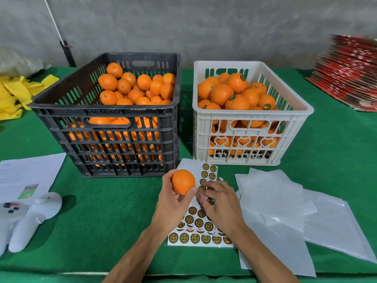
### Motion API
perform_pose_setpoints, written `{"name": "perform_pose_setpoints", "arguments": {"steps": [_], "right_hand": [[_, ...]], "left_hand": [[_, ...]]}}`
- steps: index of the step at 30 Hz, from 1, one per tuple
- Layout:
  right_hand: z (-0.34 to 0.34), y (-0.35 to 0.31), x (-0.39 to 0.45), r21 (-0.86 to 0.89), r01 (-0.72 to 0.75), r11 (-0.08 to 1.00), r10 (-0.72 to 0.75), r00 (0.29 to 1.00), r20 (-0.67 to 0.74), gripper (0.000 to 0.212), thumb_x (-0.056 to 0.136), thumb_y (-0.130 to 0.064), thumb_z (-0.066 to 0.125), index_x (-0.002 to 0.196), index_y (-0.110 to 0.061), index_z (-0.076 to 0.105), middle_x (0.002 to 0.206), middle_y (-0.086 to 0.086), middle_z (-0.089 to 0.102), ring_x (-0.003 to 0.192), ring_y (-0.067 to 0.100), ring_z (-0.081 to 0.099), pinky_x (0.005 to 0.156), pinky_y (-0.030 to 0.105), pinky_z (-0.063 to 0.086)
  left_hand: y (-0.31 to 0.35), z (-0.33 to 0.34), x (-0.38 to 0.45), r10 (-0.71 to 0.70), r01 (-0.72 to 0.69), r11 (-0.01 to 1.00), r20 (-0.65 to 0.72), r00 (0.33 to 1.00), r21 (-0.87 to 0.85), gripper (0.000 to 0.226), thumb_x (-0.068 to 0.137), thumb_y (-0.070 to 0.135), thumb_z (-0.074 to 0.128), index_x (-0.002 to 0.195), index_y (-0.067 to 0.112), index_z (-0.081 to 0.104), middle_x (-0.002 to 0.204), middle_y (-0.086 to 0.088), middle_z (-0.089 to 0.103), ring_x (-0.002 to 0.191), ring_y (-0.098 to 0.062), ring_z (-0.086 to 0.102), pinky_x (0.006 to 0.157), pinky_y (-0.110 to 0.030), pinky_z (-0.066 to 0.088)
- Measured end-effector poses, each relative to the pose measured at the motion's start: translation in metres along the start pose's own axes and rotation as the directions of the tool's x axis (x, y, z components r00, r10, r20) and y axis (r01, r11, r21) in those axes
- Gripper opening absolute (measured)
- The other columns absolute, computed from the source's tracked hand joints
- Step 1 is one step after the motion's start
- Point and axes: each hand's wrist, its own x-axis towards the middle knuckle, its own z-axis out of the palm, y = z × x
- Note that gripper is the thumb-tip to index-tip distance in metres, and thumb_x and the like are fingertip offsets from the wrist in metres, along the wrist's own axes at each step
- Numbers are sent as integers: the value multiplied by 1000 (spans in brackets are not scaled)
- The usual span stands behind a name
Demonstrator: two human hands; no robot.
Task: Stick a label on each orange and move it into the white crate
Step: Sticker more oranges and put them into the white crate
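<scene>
A black crate (114, 119) of unlabelled oranges and a white crate (251, 123) heaped with labelled fruit stand side by side on a green-covered table (102, 221), with spent white backing sheets (285, 211) spread at the right. In front of the crates, a person's left hand (173, 203) grips a single orange (183, 182) just above a sheet of round gold labels (201, 231). The right hand (219, 203), fingers relaxed and flat, rests on that sheet, one label (211, 200) stuck to a finger.
</scene>
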Motion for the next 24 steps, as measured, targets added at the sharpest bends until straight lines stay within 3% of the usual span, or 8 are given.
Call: {"name": "perform_pose_setpoints", "arguments": {"steps": [4, 8, 12, 14, 17, 19, 22, 24], "right_hand": [[2, 1, 4, 190, -110, 976, 109, 994, 16, 13, 95, -30, 72, 92, -26, 84, 118, -15, 73, 113, 9, 53, 101, 31, 42], [-8, 0, 15, 507, -286, 813, 316, 948, 28, 16, 95, -25, 71, 84, -33, 80, 95, -30, 73, 101, -4, 61, 88, 18, 46], [-12, -22, 28, 541, -188, 820, 314, 938, -149, 8, 95, -31, 71, 92, -34, 78, 98, -22, 71, 100, 2, 64, 89, 23, 50], [-9, -34, 27, 554, -166, 816, 283, 950, -132, 8, 95, -32, 73, 92, -36, 79, 99, -21, 70, 102, 3, 64, 92, 28, 52], [-20, -39, 26, 673, -158, 723, 293, 952, -91, 10, 95, -34, 72, 98, -37, 81, 105, -21, 74, 108, 2, 66, 99, 35, 54], [-35, -40, 28, 680, -130, 722, 244, 967, -75, 20, 97, -43, 66, 110, -36, 79, 113, -22, 73, 115, 0, 63, 104, 37, 52], [-59, -50, 35, 513, -96, 853, 172, 980, -102, 56, 89, -66, 65, 136, -36, 65, 129, -28, 62, 124, -7, 54, 108, 30, 49], [-79, -61, 50, 347, -72, 935, 148, 969, -197, 77, 82, -74, 63, 147, -33, 54, 131, -21, 61, 122, -2, 55, 104, 25, 47]], "left_hand": [[-2, 0, 1, -14, 14, 1000, -2, 1000, 9, 73, 75, 78, 76, 133, 57, 38, 116, 33, 59, 96, -1, 74, 78, -12, 56], [-5, -1, 1, -30, 29, 999, 19, 999, 39, 75, 74, 79, 77, 134, 58, 37, 123, 18, 61, 94, -3, 76, 75, -18, 59], [-3, 0, 3, -35, 32, 997, 43, 998, 70, 79, 70, 78, 78, 135, 60, 37, 127, 11, 63, 95, -4, 76, 81, -25, 60], [0, 0, 5, -26, 24, 999, 44, 999, 46, 75, 73, 70, 81, 135, 63, 39, 128, 7, 66, 99, -6, 76, 83, -23, 61], [15, -2, 10, 37, -41, 995, 50, 998, 90, 77, 75, 73, 79, 139, 66, 37, 132, 11, 66, 108, -7, 73, 89, -20, 59], [31, -3, 17, 80, -85, 989, 47, 996, 120, 77, 79, 65, 80, 142, 67, 35, 139, 15, 60, 117, -3, 66, 95, -20, 56], [69, 4, 34, 165, -172, 974, 53, 985, 149, 78, 86, 48, 81, 144, 65, 32, 148, 18, 48, 124, 7, 57, 94, -12, 52], [101, 13, 46, 268, -279, 933, 80, 960, 225, 80, 93, 42, 78, 153, 55, 28, 155, 22, 37, 130, 0, 54, 103, -24, 53]]}}
